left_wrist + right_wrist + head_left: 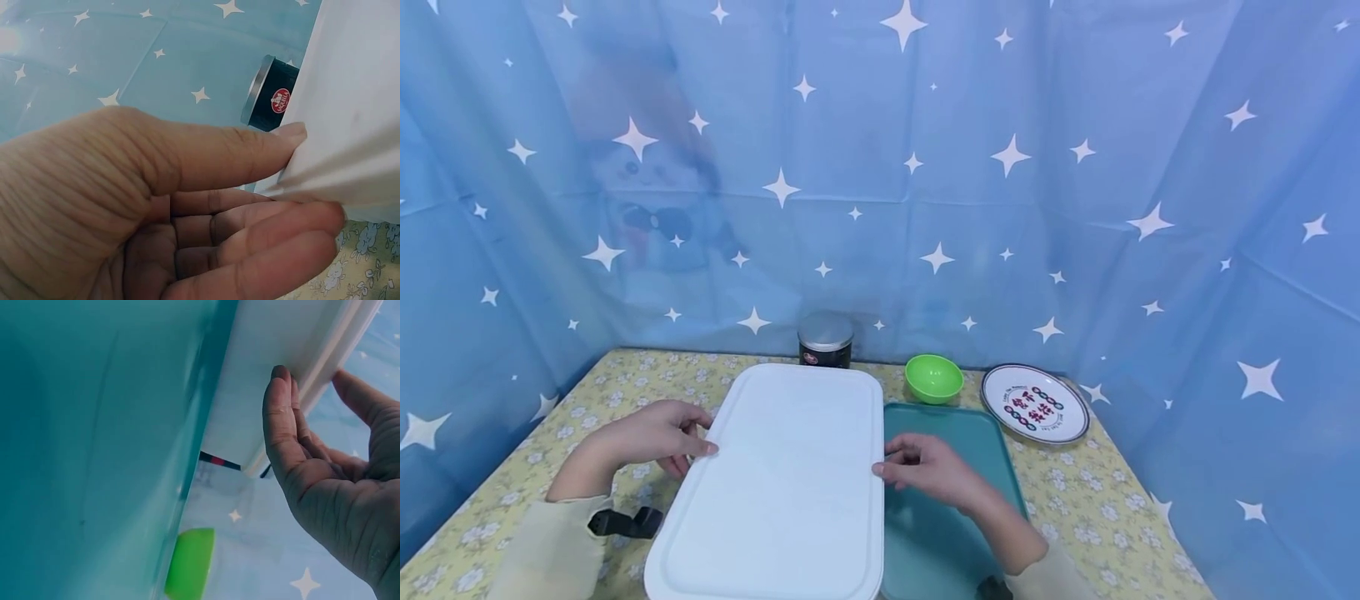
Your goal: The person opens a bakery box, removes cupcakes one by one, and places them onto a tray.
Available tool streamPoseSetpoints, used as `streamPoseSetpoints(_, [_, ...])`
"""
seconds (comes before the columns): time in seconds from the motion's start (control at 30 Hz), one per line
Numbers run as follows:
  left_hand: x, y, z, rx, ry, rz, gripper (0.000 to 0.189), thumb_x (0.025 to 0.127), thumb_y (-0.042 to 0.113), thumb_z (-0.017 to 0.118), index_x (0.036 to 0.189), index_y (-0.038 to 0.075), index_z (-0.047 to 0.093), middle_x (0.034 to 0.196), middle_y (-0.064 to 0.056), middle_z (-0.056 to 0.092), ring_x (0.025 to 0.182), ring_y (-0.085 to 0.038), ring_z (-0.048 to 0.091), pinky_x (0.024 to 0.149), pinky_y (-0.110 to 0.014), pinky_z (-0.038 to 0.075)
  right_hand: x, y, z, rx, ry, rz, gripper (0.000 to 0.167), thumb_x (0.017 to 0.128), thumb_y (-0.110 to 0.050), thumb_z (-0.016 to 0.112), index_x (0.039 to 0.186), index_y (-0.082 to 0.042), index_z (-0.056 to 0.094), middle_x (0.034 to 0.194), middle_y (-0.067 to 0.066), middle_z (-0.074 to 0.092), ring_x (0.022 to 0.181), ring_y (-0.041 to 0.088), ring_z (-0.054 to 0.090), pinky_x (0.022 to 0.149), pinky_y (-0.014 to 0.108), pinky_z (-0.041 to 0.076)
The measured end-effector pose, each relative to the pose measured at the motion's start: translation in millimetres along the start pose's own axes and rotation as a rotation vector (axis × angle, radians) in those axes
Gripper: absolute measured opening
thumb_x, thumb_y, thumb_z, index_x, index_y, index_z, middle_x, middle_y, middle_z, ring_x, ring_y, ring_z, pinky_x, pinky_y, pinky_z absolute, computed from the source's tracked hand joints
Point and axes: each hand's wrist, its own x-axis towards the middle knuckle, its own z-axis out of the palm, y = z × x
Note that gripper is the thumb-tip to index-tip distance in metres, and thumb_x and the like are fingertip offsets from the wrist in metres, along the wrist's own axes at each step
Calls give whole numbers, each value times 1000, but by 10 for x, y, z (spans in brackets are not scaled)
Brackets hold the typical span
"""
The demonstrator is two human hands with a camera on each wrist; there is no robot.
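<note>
A white rectangular tray (790, 475) with rounded corners is held between both hands, covering part of the teal tray (951, 442) in the head view. On its left edge, my left hand (658, 433) grips with the thumb on the rim and the fingers under it; the left wrist view shows this hand (206, 200) close up. The right hand (928, 471) pinches the opposite edge above the teal tray. From the right wrist, that hand (331, 456) has its thumb at the white rim and its fingers against the underside.
Behind the white tray stands a dark tin (825, 342) with a silver lid. A green bowl (934, 379) sits behind the teal tray, and a white plate (1036, 404) with red characters lies at the right. Flowered cloth (617, 392) covers the table; a blue starry curtain (880, 167) surrounds it.
</note>
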Motion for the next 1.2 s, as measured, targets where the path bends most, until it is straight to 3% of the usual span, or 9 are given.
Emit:
streamPoseSetpoints(0.43, [-33,79,7,27,26,27,48,92,23,75,127,-6,60,78,-15,55,66,-33,69,59,-41,60,-60,-109,-10,-119,-3,-43,28,96,-34,70,108,-9,69,94,3,72,85,32,68,74,46,57])
streamPoseSetpoints(0.6, [-37,101,4,17,18,41,51,92,24,74,129,-7,58,79,-16,56,68,-33,69,59,-41,60,-69,-127,-15,-162,27,-48,29,96,-36,70,108,-10,68,92,1,72,82,29,67,70,39,56])
streamPoseSetpoints(0.9, [-53,138,-10,42,20,60,55,93,25,74,132,-8,55,82,-17,57,68,-33,68,59,-41,59,-91,-150,-24,-163,46,-81,27,95,-34,71,107,-10,68,88,1,72,77,24,67,68,34,55])
streamPoseSetpoints(1.2, [-61,154,-31,32,13,68,53,94,25,73,132,-7,55,84,-18,59,68,-34,68,60,-42,60,-103,-156,-17,-140,55,-94,26,95,-31,72,105,-8,68,88,1,72,77,26,67,71,42,57])
